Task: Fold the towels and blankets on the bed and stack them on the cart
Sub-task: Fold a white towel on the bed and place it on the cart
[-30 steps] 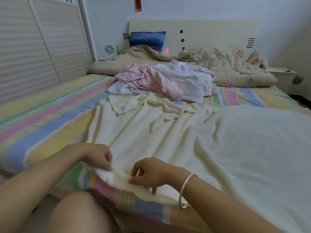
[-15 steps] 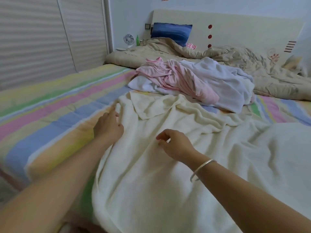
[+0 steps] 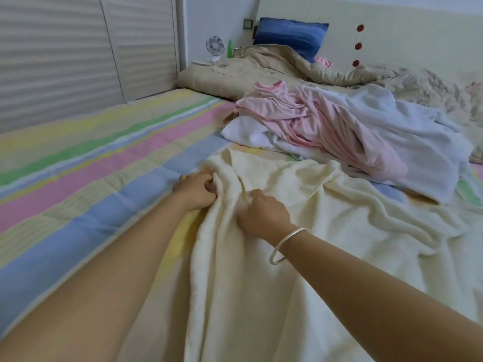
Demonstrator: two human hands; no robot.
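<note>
A large cream blanket (image 3: 326, 231) lies rumpled across the striped bed (image 3: 91, 165). My left hand (image 3: 196, 189) grips the blanket's left edge near its far corner, fingers curled into the fabric. My right hand (image 3: 264, 212), with a silver bangle on the wrist, pinches a fold of the same blanket just to the right. Beyond them a pink towel (image 3: 326, 124) is draped over a crumpled white towel (image 3: 392, 131). The cart is not in view.
A beige quilt (image 3: 261, 71) is bunched along the headboard with a blue pillow (image 3: 290, 35) behind it. A small white fan (image 3: 215, 47) and a green bottle (image 3: 230, 48) stand at the far left corner. A slatted wardrobe door (image 3: 65, 53) runs along the left.
Both hands left the near edge of the cream blanket, reached forward along its left side, and now close on the fabric near its far corner. The view moved forward too.
</note>
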